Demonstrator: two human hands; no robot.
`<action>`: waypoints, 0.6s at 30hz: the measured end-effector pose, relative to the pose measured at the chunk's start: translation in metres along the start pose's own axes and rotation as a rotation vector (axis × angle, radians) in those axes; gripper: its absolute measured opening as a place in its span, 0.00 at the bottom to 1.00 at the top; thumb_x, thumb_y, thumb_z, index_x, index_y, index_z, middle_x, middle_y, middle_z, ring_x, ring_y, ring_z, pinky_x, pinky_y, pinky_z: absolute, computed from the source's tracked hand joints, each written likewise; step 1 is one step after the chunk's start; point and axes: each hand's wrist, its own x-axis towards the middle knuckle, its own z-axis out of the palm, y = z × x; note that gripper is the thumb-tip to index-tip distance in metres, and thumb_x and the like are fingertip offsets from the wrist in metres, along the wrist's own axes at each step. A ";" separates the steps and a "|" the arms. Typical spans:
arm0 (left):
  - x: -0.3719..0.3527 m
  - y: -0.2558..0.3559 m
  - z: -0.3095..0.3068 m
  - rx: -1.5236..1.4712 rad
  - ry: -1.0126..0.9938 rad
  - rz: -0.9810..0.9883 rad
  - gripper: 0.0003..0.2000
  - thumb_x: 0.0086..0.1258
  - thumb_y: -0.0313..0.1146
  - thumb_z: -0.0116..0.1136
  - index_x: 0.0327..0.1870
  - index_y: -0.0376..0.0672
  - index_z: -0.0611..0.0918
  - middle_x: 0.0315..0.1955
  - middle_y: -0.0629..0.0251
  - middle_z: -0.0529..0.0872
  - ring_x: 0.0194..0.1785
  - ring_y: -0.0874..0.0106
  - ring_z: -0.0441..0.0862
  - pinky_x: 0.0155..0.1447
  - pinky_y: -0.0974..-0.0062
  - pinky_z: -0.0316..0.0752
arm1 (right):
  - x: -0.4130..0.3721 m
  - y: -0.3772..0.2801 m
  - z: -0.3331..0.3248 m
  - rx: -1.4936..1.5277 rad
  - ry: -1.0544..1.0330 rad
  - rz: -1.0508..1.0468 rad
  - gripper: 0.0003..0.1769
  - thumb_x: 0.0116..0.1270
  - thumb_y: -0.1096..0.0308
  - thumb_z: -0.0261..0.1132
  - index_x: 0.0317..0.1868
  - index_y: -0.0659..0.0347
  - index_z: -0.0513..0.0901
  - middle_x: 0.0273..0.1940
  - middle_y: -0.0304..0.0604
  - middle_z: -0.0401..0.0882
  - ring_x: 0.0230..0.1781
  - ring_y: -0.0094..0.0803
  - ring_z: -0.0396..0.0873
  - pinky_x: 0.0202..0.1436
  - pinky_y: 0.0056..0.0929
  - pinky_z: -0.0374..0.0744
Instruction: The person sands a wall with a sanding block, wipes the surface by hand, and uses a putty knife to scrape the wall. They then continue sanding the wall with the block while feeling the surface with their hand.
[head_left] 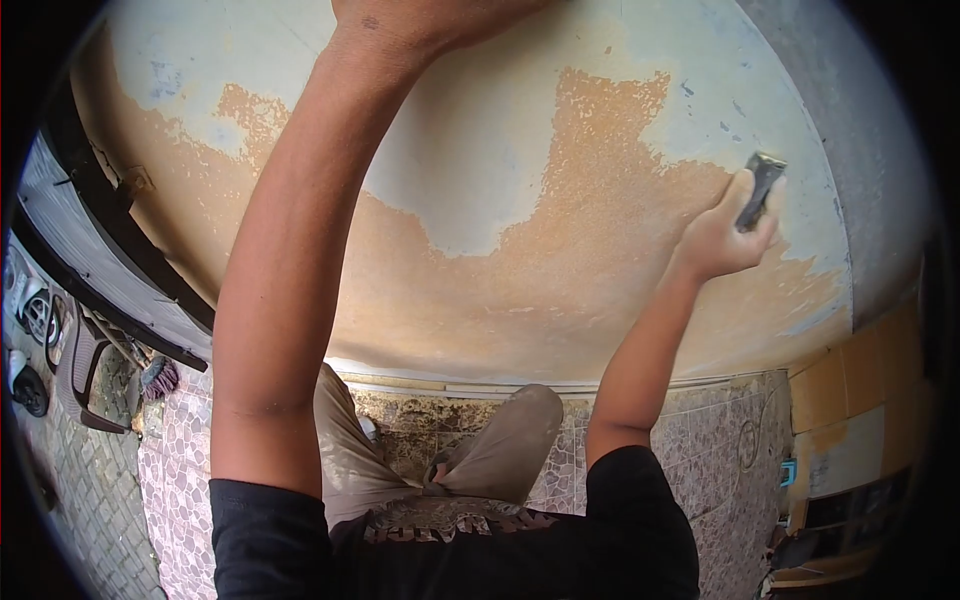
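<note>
My right hand (733, 230) is closed around a short dark scraper (762, 190) with a pale upper edge, slightly blurred. It is up against the wall (620, 240), where whitish paint meets a bare orange-tan patch with ragged edges. At the top of the view my left hand (440, 18) is raised toward the painted upper part of the wall, its fingers cut off by the frame edge. My left forearm crosses in front of the wall and hides a strip of it.
Below, my bent knees are over a stone-patterned tile floor (680, 490). At left are a dark-framed panel (110, 230), a brown plastic chair (80, 375), a mop head (159, 378) and vehicle wheels. A small blue object (788, 472) lies at right near a yellowish wall.
</note>
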 end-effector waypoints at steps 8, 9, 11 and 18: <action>0.000 0.004 -0.005 -0.017 -0.031 -0.031 0.19 0.69 0.40 0.58 0.56 0.38 0.83 0.52 0.57 0.86 0.63 0.60 0.80 0.80 0.54 0.59 | -0.244 0.026 -0.073 -0.108 -0.679 -0.627 0.24 0.57 0.57 0.81 0.55 0.42 0.85 0.46 0.31 0.72 0.52 0.32 0.66 0.57 0.36 0.64; 0.001 0.002 -0.007 -0.035 -0.042 -0.031 0.19 0.69 0.40 0.58 0.56 0.37 0.82 0.52 0.57 0.85 0.63 0.60 0.79 0.80 0.54 0.59 | -0.232 0.040 -0.066 -0.100 -0.584 -0.601 0.25 0.56 0.52 0.82 0.54 0.38 0.86 0.45 0.30 0.72 0.51 0.31 0.66 0.59 0.38 0.63; 0.000 -0.001 -0.005 -0.007 -0.034 -0.020 0.20 0.69 0.40 0.58 0.56 0.37 0.82 0.52 0.57 0.85 0.63 0.60 0.79 0.80 0.54 0.59 | -0.140 0.034 -0.040 -0.151 -0.314 -0.448 0.28 0.62 0.62 0.79 0.62 0.58 0.82 0.50 0.39 0.69 0.51 0.35 0.68 0.54 0.36 0.73; 0.001 0.003 -0.004 0.009 -0.008 -0.048 0.19 0.68 0.39 0.57 0.56 0.37 0.82 0.51 0.56 0.85 0.63 0.60 0.79 0.81 0.54 0.58 | -0.065 -0.009 0.010 -0.171 -0.012 -0.209 0.24 0.70 0.65 0.74 0.62 0.67 0.82 0.50 0.43 0.68 0.49 0.34 0.71 0.46 0.35 0.82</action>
